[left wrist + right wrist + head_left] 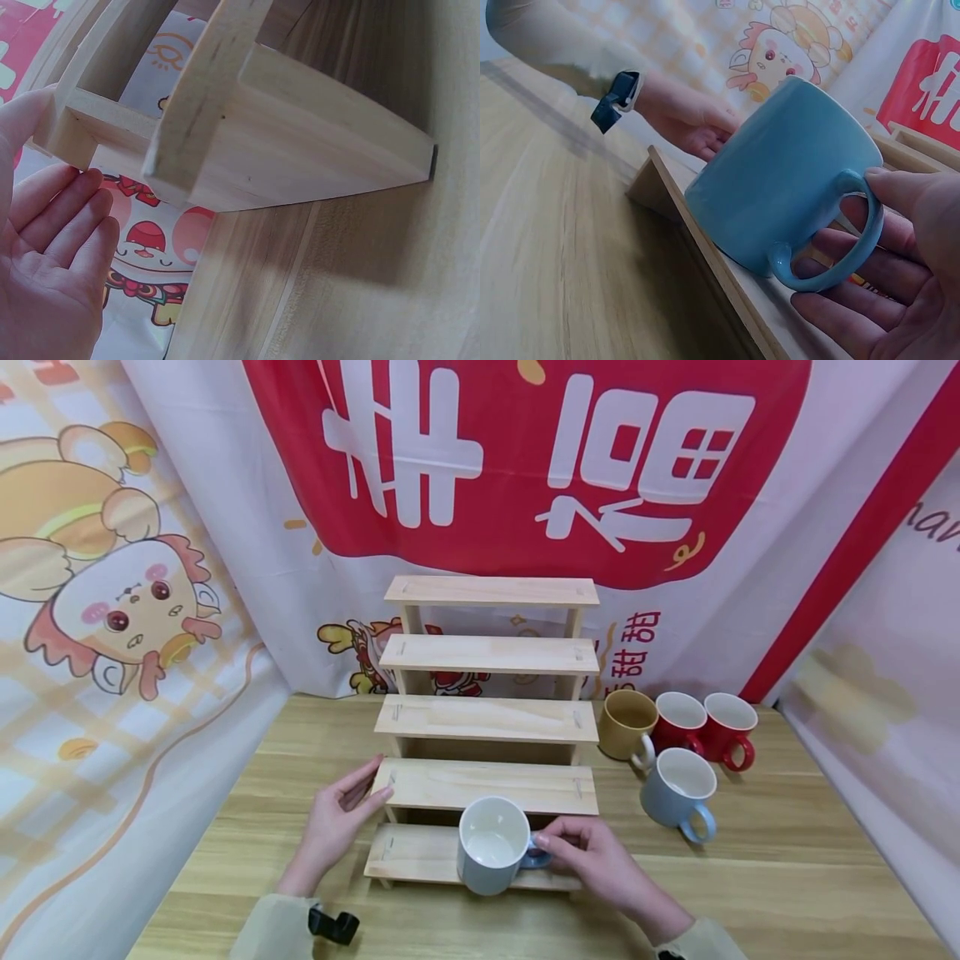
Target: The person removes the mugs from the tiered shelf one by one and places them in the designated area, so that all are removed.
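Note:
A light blue mug point(487, 858) with a white inside is at the lowest step of a stepped wooden shelf point(483, 719). My right hand point(600, 864) pinches the mug's handle between thumb and fingers, which the right wrist view shows close up on the blue mug point(780, 172). Its base meets the step near the front edge; whether its full weight rests there I cannot tell. My left hand point(337, 822) holds the left end of the second step from the bottom, thumb on top. Fingertips of the left hand point(56, 262) touch that board's edge in the left wrist view.
Right of the shelf stand a mustard mug point(627, 724), two red mugs point(678, 723) and another light blue mug point(677, 787). They stand on a wood-grain table point(795, 852). Printed cloth point(502, 460) hangs behind and at both sides.

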Demonstrator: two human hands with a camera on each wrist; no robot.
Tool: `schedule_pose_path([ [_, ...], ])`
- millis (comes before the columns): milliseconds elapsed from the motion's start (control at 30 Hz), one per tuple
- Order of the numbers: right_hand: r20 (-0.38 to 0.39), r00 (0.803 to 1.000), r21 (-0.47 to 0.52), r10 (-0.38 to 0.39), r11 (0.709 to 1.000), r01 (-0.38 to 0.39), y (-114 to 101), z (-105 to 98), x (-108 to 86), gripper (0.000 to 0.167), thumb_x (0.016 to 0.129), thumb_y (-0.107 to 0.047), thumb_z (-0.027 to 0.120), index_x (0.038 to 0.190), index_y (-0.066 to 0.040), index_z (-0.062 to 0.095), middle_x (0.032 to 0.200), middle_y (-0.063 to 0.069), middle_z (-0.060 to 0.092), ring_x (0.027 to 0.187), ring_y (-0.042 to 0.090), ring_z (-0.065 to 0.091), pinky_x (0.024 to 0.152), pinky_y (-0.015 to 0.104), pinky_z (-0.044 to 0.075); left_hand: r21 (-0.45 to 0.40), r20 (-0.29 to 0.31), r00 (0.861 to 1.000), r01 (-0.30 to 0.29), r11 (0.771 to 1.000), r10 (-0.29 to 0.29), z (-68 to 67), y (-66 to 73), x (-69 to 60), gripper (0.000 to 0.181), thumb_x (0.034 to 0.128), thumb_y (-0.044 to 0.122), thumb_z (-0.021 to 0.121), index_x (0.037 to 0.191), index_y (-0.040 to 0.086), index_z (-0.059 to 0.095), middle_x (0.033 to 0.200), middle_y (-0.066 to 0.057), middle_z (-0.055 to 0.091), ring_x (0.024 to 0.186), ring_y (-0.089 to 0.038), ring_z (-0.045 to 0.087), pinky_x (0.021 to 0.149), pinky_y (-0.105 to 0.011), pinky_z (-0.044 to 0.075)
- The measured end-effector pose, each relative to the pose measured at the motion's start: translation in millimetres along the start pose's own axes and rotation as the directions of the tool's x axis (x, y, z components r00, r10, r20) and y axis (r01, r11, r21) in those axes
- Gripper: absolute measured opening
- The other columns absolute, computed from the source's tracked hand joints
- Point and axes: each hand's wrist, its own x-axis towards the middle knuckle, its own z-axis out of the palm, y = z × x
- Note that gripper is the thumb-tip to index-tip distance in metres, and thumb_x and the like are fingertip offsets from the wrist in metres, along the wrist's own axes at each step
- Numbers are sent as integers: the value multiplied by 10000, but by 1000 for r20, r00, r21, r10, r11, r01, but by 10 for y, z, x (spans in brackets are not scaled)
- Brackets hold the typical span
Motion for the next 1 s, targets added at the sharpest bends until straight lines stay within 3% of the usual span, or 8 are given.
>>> schedule_pose_path([
  [200, -3, 1000, 18, -4, 1000, 4, 4, 11, -2, 265, 993, -229, 696, 1007, 34, 722, 933, 135, 716, 866, 165, 661, 754, 285, 619, 0, 1, 1000, -16, 1000, 16, -1, 1, 6, 613, 924, 276, 784, 1446, 54, 552, 1511, -82, 494, 1382, -271, 459, 1104, -308, 385],
  [367, -10, 1000, -4, -26, 1000, 26, -5, 12, -22, 253, 998, -214, 688, 997, 35, 723, 904, 115, 713, 826, 146, 652, 734, 272, 613, 12, 1, 1000, -1, 1000, 1, -3, -10, 9, 628, 922, 295, 785, 1452, 57, 546, 1515, -82, 490, 1382, -279, 459, 1092, -270, 392],
  [600, -56, 992, -96, -116, 989, 110, -136, -26, -86, 206, 998, -215, 687, 970, -18, 742, 870, 108, 694, 789, 123, 599, 689, 212, 544, 12, -1, 1000, 12, 1000, -12, 8, -12, 10, 645, 913, 310, 792, 1454, 60, 544, 1519, -80, 486, 1384, -284, 457, 1080, -236, 396],
  [800, -52, 985, -3, -162, 987, 162, -322, -138, -167, 210, 1016, -142, 655, 1020, 56, 721, 989, 169, 712, 919, 177, 675, 820, 328, 619, 3, 2, 1000, 12, 1000, -12, 6, -11, 14, 637, 915, 311, 791, 1451, 66, 549, 1516, -69, 488, 1383, -259, 457, 1092, -260, 389],
  [1000, -108, 982, -28, -157, 988, 155, -481, -302, -263, 222, 1024, -144, 645, 1047, 65, 714, 1004, 167, 716, 925, 210, 694, 822, 365, 623, 6, 2, 1000, 2, 1000, -2, -1, -27, 13, 635, 918, 304, 789, 1453, 62, 547, 1517, -73, 488, 1384, -264, 456, 1100, -296, 386],
])
